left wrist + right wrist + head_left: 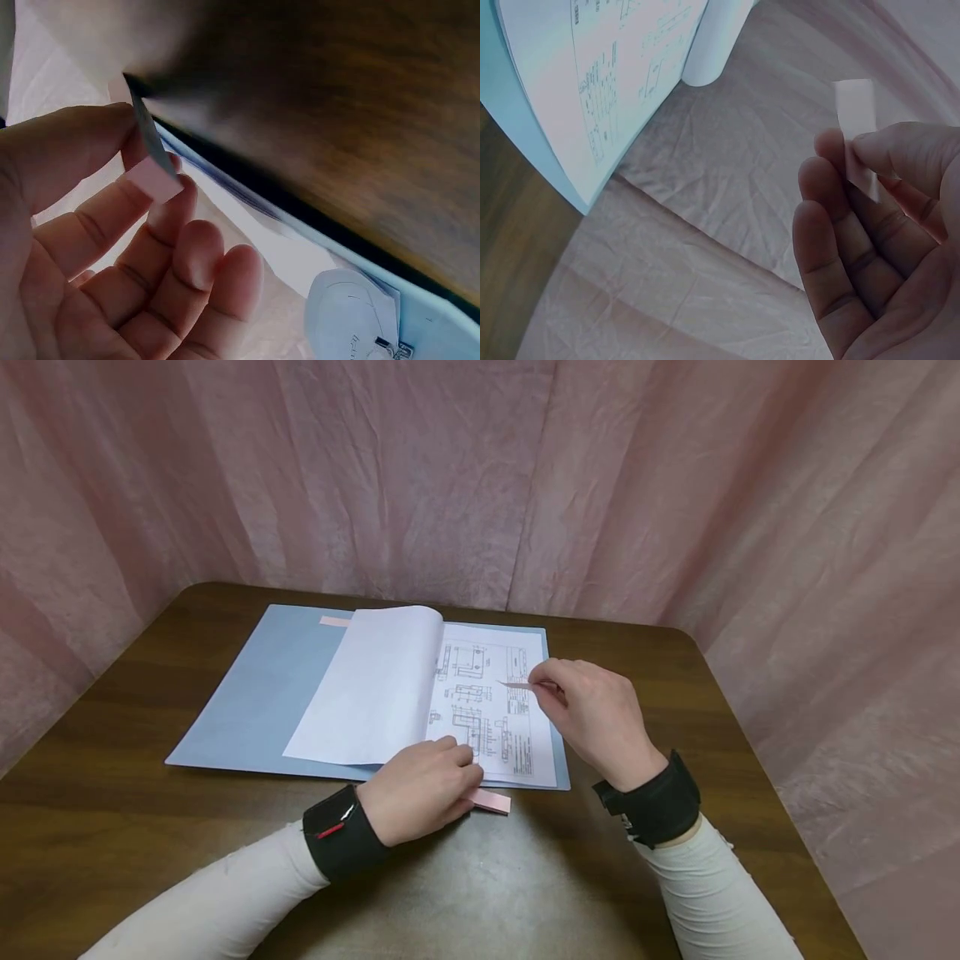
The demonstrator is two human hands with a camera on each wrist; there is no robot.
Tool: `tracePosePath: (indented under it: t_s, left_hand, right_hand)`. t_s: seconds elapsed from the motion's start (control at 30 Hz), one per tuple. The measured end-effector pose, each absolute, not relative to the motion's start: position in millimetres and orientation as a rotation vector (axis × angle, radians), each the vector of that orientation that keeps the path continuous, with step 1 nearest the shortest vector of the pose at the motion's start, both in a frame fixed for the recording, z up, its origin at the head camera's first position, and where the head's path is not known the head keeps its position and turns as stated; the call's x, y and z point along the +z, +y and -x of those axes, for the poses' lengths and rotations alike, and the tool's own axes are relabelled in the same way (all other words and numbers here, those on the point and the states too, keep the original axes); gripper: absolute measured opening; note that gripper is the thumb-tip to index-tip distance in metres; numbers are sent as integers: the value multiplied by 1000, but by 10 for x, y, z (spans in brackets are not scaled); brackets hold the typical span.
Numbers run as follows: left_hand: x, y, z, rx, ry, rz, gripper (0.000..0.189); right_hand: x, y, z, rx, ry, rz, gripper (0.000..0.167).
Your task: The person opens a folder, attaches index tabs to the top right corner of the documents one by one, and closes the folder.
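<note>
My left hand (423, 785) pinches a small pad of pink sticky notes (491, 802) between thumb and fingers, at the near edge of the blue folder. In the left wrist view the pad (155, 180) lies by the thumb tip, the other fingers loosely bent. Over the right side of the drawing sheet (480, 693), my right hand (600, 714) pinches a single pink sticky note (515, 685), which points left. The right wrist view shows this note (857, 112) between thumb and forefinger. A turned-over white page (367, 685) curls to the left of the drawing.
The open blue folder (240, 693) lies flat on the dark wooden table (112, 793). A pink sticky note (334, 622) shows at its top, beside the turned page. A metal fastener (394, 347) appears on the paper in the left wrist view. Pink curtains (450, 477) hang behind the table.
</note>
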State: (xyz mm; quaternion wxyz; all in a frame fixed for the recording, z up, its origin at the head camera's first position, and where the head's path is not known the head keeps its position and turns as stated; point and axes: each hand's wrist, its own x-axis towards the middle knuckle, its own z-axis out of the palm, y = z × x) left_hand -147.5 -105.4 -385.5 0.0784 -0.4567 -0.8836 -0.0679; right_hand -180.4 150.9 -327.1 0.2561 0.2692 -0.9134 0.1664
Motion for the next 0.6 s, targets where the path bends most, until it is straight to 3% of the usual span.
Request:
tracePosePath:
  t_s: [0.33, 0.6]
  left_hand:
    - [-3916, -1037, 1514, -207, -2666, 1379, 19]
    - [-3878, -1124, 1653, -147, -2685, 1147, 26]
  right_hand:
    - [-3283, 1489, 1797, 428, -2558, -677, 11]
    - [-3384, 1553, 1872, 392, -2548, -730, 29]
